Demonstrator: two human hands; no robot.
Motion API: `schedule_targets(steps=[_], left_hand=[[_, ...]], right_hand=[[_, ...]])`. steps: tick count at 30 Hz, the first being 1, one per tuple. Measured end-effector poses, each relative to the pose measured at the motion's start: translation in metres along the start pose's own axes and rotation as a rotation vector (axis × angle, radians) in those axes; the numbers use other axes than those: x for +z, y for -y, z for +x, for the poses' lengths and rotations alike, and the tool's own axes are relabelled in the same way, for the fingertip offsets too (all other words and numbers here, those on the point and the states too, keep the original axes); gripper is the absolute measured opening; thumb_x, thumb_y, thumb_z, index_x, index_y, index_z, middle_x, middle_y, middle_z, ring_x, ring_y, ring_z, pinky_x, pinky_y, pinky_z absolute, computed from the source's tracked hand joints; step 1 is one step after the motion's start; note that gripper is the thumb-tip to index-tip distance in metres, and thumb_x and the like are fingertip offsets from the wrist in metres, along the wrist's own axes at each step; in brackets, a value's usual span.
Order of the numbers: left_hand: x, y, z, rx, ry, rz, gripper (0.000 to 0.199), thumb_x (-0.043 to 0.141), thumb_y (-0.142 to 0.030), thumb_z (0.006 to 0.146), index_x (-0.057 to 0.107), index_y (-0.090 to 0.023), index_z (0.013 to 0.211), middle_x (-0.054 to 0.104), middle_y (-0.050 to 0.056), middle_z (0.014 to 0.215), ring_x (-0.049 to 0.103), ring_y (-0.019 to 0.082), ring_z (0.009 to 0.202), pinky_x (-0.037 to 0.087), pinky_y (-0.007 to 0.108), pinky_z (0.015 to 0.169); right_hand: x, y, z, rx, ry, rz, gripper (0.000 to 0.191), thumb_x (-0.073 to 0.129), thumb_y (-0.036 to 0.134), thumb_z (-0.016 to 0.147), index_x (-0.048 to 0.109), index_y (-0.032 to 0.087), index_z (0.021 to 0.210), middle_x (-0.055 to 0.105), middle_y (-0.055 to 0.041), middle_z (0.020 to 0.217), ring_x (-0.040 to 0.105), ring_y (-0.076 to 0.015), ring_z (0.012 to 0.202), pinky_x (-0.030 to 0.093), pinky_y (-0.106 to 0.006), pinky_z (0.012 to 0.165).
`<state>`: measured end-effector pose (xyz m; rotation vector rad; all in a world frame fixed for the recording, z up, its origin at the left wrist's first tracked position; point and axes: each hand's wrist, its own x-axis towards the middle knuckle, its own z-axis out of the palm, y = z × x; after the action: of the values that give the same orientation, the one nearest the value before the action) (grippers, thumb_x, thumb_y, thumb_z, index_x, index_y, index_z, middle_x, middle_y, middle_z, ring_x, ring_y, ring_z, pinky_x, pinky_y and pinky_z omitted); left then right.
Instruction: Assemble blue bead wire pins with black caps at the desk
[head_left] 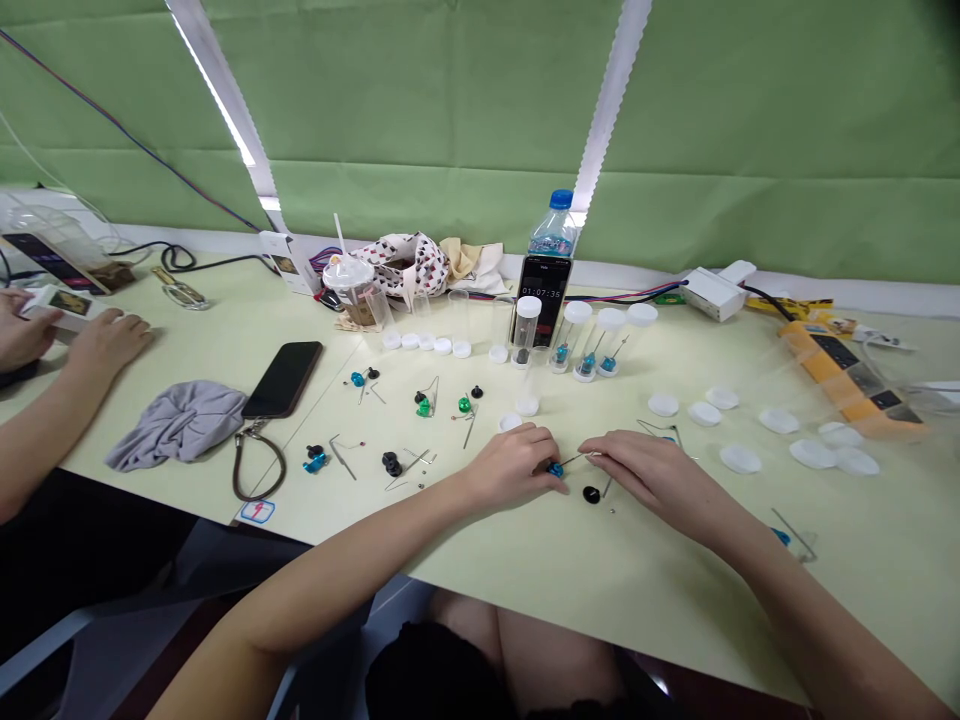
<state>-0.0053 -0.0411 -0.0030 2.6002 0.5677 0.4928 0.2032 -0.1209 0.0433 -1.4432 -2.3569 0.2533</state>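
My left hand clamped on a small blue part, near centre of the table, my right hand pinched on a thin metal rod right of it, black disc just nearer, capped tubes farther off.

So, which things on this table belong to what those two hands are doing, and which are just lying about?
Seemingly part of the job:
small blue part in the left hand
thin metal rod at the right hand
black round piece nearby
capped tubes holding blue parts

Apparently just lying about:
flat-lying phone
grey cloth
lidded cup
patterned cloth
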Motion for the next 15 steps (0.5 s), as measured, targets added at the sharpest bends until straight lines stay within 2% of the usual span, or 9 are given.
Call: schedule_targets(steps=[6, 12, 15], left_hand=[[-0.001, 0.000, 0.001, -0.084, -0.001, -0.020, 0.039, 0.060, -0.055, 0.076, 0.056, -0.017, 0.083, 0.058, 0.004, 0.085, 0.053, 0.017, 0.085, 0.043, 0.026, 0.071], [0.001, 0.000, 0.000, -0.076, -0.018, -0.030, 0.039, 0.060, -0.056, 0.076, 0.053, -0.018, 0.080, 0.056, 0.003, 0.083, 0.052, 0.017, 0.083, 0.042, 0.026, 0.071], [0.000, 0.000, 0.000, -0.089, -0.011, -0.035, 0.040, 0.059, -0.057, 0.075, 0.053, -0.018, 0.081, 0.056, 0.004, 0.085, 0.052, 0.017, 0.083, 0.042, 0.027, 0.072]], right_hand=[[-0.001, -0.005, 0.000, 0.026, -0.034, -0.031, 0.033, 0.033, 0.037, 0.097, 0.056, 0.021, 0.114, 0.066, -0.0063, 0.094, 0.062, -0.0198, 0.088, 0.049, -0.034, 0.073], [-0.006, -0.011, 0.000, 0.086, 0.013, 0.023, 0.030, 0.034, 0.039, 0.097, 0.053, 0.022, 0.115, 0.061, -0.0061, 0.098, 0.059, -0.0196, 0.091, 0.046, -0.033, 0.075], [-0.011, -0.013, -0.001, 0.099, 0.076, 0.069, 0.028, 0.034, 0.038, 0.097, 0.054, 0.024, 0.110, 0.059, -0.0053, 0.101, 0.058, -0.0186, 0.092, 0.045, -0.032, 0.077]])
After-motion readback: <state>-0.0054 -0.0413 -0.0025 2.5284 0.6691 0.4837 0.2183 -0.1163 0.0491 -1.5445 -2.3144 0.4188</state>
